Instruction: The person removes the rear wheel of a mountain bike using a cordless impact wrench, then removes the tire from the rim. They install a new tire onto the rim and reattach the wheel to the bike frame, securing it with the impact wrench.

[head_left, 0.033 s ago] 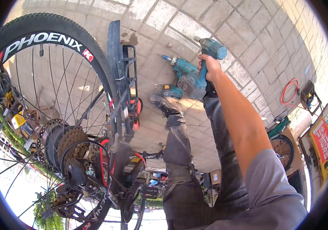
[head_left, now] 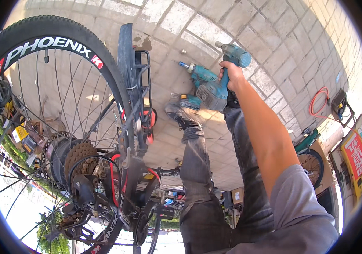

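My right hand (head_left: 231, 76) is closed round the handle of a teal cordless impact wrench (head_left: 237, 55), whose grey battery base (head_left: 210, 96) points toward my legs. Partly behind that base is a second teal cordless driver (head_left: 204, 73) with a bit in its nose. Next to my shoe (head_left: 180, 116) is a teal and black battery pack (head_left: 189, 102). My left hand is out of the picture. A bicycle rear wheel (head_left: 69, 36) with a rusty brown cassette (head_left: 79, 158) and a black derailleur (head_left: 85, 190) fills the left side, apart from my right hand.
A black rear rack (head_left: 147, 78) and dark mudguard (head_left: 126, 55) stick out beside the wheel. Brick paving (head_left: 270, 59) spreads ahead. Along the right lie a coiled orange hose (head_left: 314, 108), another bicycle wheel (head_left: 316, 169) and a red and yellow sign (head_left: 356, 156). Assorted boxes (head_left: 22, 133) sit behind the spokes.
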The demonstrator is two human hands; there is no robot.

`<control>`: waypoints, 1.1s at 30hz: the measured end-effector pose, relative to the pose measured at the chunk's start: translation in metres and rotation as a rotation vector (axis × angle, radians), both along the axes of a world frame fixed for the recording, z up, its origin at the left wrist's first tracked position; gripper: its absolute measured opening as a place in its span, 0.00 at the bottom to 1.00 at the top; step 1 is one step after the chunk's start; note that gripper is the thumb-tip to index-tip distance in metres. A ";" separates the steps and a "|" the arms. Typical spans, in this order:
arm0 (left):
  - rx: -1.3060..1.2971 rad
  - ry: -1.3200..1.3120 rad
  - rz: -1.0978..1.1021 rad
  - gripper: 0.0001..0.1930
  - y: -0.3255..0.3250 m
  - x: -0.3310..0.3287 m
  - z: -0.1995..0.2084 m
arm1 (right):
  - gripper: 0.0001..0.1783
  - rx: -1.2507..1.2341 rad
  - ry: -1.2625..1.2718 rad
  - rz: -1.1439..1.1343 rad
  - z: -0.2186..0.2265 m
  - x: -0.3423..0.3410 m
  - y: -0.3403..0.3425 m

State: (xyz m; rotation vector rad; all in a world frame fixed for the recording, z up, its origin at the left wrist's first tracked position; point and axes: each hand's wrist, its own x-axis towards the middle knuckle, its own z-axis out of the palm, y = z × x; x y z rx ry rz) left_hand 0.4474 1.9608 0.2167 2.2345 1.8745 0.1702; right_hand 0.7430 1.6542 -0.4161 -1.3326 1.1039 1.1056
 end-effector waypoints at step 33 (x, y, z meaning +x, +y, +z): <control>-0.097 -0.218 0.067 0.54 -0.009 0.031 -0.015 | 0.15 0.385 -0.917 0.816 0.322 -0.171 0.179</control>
